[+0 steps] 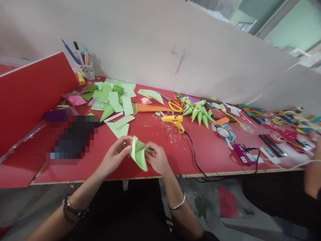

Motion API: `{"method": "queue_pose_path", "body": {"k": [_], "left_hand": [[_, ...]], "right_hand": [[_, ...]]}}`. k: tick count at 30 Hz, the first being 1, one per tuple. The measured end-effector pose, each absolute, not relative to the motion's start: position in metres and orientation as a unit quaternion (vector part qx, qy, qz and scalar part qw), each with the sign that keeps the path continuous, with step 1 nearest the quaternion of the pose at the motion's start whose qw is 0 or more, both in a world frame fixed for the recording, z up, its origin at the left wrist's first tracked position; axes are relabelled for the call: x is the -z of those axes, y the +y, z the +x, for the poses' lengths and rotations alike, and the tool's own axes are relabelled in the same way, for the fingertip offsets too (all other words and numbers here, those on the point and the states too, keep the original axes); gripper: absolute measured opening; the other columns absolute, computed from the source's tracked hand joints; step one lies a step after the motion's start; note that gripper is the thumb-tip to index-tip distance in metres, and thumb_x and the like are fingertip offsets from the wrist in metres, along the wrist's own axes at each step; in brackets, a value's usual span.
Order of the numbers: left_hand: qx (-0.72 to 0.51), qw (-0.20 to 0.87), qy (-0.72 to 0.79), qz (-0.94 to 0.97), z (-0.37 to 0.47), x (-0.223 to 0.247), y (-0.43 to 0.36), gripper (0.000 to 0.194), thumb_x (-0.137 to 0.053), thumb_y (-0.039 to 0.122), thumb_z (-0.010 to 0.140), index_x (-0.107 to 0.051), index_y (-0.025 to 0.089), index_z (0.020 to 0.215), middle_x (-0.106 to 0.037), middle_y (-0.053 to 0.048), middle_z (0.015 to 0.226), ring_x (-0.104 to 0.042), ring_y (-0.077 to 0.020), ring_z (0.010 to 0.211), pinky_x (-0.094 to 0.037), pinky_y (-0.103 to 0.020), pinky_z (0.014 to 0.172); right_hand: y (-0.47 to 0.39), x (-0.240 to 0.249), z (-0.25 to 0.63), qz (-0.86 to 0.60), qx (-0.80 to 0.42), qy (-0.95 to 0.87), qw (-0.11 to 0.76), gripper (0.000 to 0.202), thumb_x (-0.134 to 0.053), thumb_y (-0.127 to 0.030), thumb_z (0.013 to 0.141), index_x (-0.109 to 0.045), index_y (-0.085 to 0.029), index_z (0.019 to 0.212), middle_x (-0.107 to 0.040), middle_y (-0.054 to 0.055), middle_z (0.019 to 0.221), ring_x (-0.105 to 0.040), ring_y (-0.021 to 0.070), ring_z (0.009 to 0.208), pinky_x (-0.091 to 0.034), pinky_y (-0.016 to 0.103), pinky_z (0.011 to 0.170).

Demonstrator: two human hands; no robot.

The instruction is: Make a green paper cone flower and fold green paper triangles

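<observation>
Over the front part of the red table, a light green sheet of paper (140, 156) is held up, curled and partly folded. My left hand (117, 152) pinches its left edge between thumb and fingers. On the other side my right hand (157, 158) grips the sheet, some of its fingers hidden behind the paper. Just beyond the hands lie loose green paper pieces (122, 126) and a white marker (113, 118). A yellow hot glue gun (175, 122) rests on its side to the right, among thin strands of glue.
Green paper scraps (115, 99) heap at the back left near a pen cup (87, 71). Scissors (175, 105) and pointed green paper cones (199, 113) lie back centre. A black cord (194, 154) runs over the front edge to a purple power strip (243, 154). Another person's arm (312, 177) shows far right.
</observation>
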State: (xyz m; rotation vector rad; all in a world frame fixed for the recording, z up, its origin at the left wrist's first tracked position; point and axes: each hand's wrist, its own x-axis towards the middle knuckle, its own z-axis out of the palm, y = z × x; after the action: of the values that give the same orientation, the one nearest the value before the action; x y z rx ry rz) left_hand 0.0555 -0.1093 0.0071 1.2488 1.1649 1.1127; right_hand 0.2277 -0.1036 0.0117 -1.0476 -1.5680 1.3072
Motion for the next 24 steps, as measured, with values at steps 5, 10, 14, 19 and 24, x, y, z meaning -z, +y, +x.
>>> {"method": "queue_pose_path", "body": {"k": [5, 10, 14, 19, 24], "left_hand": [[-0.445, 0.562, 0.428, 0.551, 0.054, -0.007, -0.112, 0.052, -0.059, 0.048, 0.073, -0.047, 0.022, 0.117, -0.050, -0.010, 0.125, -0.051, -0.0259, 0.108, -0.045, -0.032, 0.085], [-0.435, 0.529, 0.492, 0.537, 0.057, -0.013, -0.110, 0.039, -0.053, 0.043, 0.079, -0.052, 0.018, 0.109, -0.061, -0.009, 0.109, -0.058, -0.0220, 0.095, -0.048, -0.031, 0.079], [-0.461, 0.484, 0.541, 0.510, 0.059, -0.010, -0.108, 0.038, -0.047, 0.041, 0.082, -0.054, 0.018, 0.112, -0.061, -0.007, 0.113, -0.053, -0.0212, 0.108, -0.042, -0.032, 0.091], [-0.468, 0.438, 0.574, 0.509, 0.062, -0.009, -0.109, 0.035, -0.047, 0.041, 0.080, -0.060, 0.018, 0.102, -0.066, -0.005, 0.105, -0.052, -0.0214, 0.111, -0.039, -0.032, 0.096], [-0.417, 0.432, 0.628, 0.496, 0.064, -0.013, -0.109, 0.034, -0.055, 0.046, 0.072, -0.067, 0.015, 0.081, -0.071, -0.005, 0.083, -0.063, -0.0239, 0.087, -0.049, -0.029, 0.074]], "right_hand": [[-0.104, -0.016, 0.229, -0.390, -0.487, -0.683, 0.381, 0.016, -0.058, -0.032, 0.077, -0.052, -0.019, 0.069, -0.053, -0.002, 0.068, -0.048, 0.0107, 0.062, -0.040, 0.023, 0.060], [-0.102, -0.017, 0.228, -0.414, -0.473, -0.664, 0.405, 0.014, -0.055, -0.030, 0.078, -0.051, -0.019, 0.070, -0.052, -0.002, 0.066, -0.050, 0.0116, 0.064, -0.041, 0.023, 0.062], [-0.101, -0.011, 0.227, -0.444, -0.501, -0.610, 0.423, 0.016, -0.055, -0.031, 0.078, -0.051, -0.018, 0.069, -0.054, -0.002, 0.065, -0.054, 0.0127, 0.064, -0.043, 0.025, 0.063], [-0.101, -0.004, 0.221, -0.437, -0.565, -0.510, 0.479, 0.014, -0.060, -0.028, 0.074, -0.050, -0.020, 0.078, -0.058, -0.003, 0.071, -0.061, 0.0122, 0.063, -0.046, 0.024, 0.063], [-0.102, -0.001, 0.211, -0.418, -0.613, -0.346, 0.574, 0.041, -0.068, -0.023, 0.067, -0.047, -0.024, 0.102, -0.064, -0.005, 0.075, -0.061, 0.0093, 0.058, -0.049, 0.023, 0.065]]}}
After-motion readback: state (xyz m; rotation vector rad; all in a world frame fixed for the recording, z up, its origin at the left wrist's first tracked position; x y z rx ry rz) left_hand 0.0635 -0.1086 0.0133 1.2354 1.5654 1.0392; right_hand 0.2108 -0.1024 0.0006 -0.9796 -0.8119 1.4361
